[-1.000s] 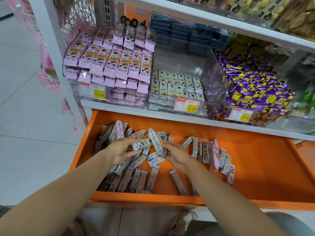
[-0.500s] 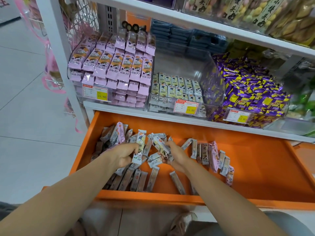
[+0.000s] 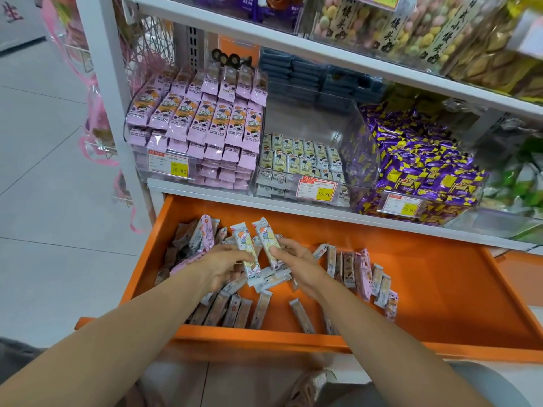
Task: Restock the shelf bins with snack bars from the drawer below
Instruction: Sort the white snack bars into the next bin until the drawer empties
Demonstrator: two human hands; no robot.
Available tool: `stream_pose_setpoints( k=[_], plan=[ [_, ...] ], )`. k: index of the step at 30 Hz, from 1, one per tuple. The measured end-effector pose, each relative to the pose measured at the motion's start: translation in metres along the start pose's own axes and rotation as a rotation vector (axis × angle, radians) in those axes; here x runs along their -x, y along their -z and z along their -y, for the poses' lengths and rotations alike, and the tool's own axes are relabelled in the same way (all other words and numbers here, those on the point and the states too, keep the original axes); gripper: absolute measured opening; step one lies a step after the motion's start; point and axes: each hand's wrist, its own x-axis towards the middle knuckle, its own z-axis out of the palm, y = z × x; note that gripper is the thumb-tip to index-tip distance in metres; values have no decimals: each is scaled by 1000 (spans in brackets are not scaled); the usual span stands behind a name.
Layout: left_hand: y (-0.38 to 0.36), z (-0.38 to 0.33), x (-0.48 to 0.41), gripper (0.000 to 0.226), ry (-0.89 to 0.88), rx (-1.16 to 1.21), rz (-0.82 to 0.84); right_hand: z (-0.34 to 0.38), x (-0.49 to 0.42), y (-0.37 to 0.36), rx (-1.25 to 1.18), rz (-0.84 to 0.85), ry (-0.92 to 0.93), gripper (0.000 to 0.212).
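An orange drawer [image 3: 440, 292] stands pulled out under the shelf, with several wrapped snack bars [image 3: 364, 274] scattered in its left and middle part. My left hand [image 3: 223, 264] grips a white snack bar [image 3: 245, 248] held upright over the pile. Beside it my right hand [image 3: 296, 259] holds a second white bar [image 3: 266, 236], also upright. Above the drawer, the middle clear bin [image 3: 355, 142] holds rows of the same pale bars [image 3: 296, 157] at its front only.
A full bin of pink-wrapped bars [image 3: 199, 124] stands left of the middle bin, and a bin of purple-and-yellow sweets [image 3: 423, 165] right of it. Price tags hang on the bin fronts. A white shelf post [image 3: 114, 98] rises at left. Grey floor tiles lie further left.
Both hands have lifted one bar each out of the pile and turned them upright, side by side. The view has tilted up slightly toward the shelf.
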Motion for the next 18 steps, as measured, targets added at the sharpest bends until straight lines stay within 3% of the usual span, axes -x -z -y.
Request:
stream_pose_setpoints(
  k=[2,8,11,12,16,18],
  plan=[
    [-3,-2,5,19,-9,23,35,2,2,-2,34,-30,37,31],
    [-12,-9,20,36,-25,101,65,10,12,-6,102,-44,106,17],
    [-13,-12,25,69,-39,130,51,19,21,-3,127,-14,115,23],
    [-13,-13,27,71,-51,127,39,22,25,-2,134,1,129,25],
    [-21,-16,33,41,-101,103,-42,34,41,1,170,31,198,23],
    [-25,-19,36,37,-124,88,-68,39,50,2,205,34,231,25]
  ],
)
